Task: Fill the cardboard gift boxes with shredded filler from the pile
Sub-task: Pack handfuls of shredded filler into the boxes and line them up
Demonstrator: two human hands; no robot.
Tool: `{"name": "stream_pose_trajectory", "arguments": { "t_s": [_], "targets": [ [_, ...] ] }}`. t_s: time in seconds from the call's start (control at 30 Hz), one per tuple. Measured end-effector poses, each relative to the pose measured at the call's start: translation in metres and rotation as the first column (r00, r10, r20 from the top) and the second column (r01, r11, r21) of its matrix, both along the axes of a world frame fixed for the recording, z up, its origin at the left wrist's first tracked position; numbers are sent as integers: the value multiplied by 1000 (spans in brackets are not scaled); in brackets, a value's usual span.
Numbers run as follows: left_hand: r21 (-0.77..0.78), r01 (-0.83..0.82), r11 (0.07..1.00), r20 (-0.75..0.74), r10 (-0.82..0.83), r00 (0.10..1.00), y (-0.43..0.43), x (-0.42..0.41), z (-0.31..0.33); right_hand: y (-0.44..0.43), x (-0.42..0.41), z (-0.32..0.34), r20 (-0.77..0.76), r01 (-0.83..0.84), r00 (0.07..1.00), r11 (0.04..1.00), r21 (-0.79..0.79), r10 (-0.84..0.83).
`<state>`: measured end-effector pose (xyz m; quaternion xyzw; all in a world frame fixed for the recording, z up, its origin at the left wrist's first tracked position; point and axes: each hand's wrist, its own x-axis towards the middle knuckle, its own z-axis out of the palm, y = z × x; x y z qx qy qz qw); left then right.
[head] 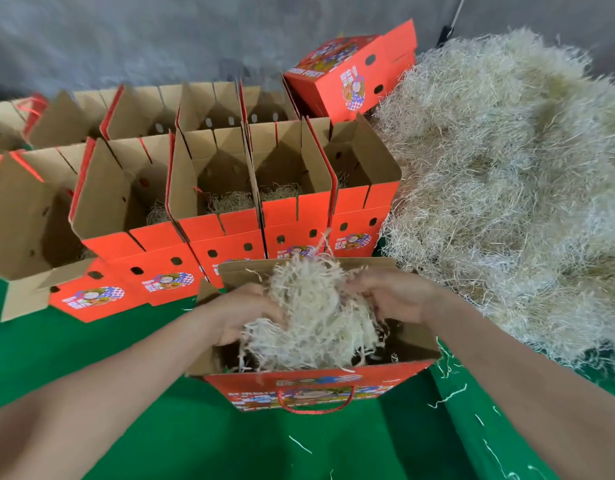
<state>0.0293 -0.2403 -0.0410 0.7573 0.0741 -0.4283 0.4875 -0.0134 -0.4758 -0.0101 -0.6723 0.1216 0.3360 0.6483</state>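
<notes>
— Green cloth covers the bench [153, 431], with a grey wall [126, 36] behind. What is happening at the near edge?

— Two bare forearms reach into the near box [399, 370], which stands at near centre. The left hand [242, 311] and right hand [385, 292] hold one wad of filler [309, 320] between them, partly down in the box's mouth. The fingers of both hands curl into the strands and grip them. The tips are buried, so how tight the grip is cannot be told.

— Which way does that box lie?

— Mouth up, with its long axis running left to right. The printed red face and red rope handle [316, 408] point toward the viewer, and a brown flap stands at the far side.

— And the supply?

— The pile [507, 168] heaps up on the right, just beside the box. Open boxes [230, 216] stand in rows beyond and to the left, and several show a little filler at the bottom. A tipped box [351, 71] lies on its side at the far end.

— How should this step be done well?

— Probably by lowering the wad to the box floor, then spreading it along the long axis toward both ends so it doesn't mound in the middle. The fingers should loosen slowly, because clinging strands could drag back out. Loose strands [448, 398] lie on the bench at the near right.
</notes>
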Motion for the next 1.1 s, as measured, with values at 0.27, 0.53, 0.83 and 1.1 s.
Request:
{"name": "stream_pose_trajectory", "arguments": {
  "t_s": [0.27,0.53,0.83,1.1],
  "targets": [
    [-80,-69,994,-93,62,994,-13,-5,-1,29,-3,-19,-11,-99,995,983,-155,98],
    [-26,19,999,3,-19,1000,13,-2,0,-6,-5,-29,79,54,997,884,-463,-20],
    [-46,-24,999,-74,21,997,-10,-6,-2,24,-13,-22,-7,-188,982,970,-151,189],
    [91,3,996,-36,0,999,31,0,5,-23,-12,-23,69,-82,989,871,-485,132]
  ]
}}
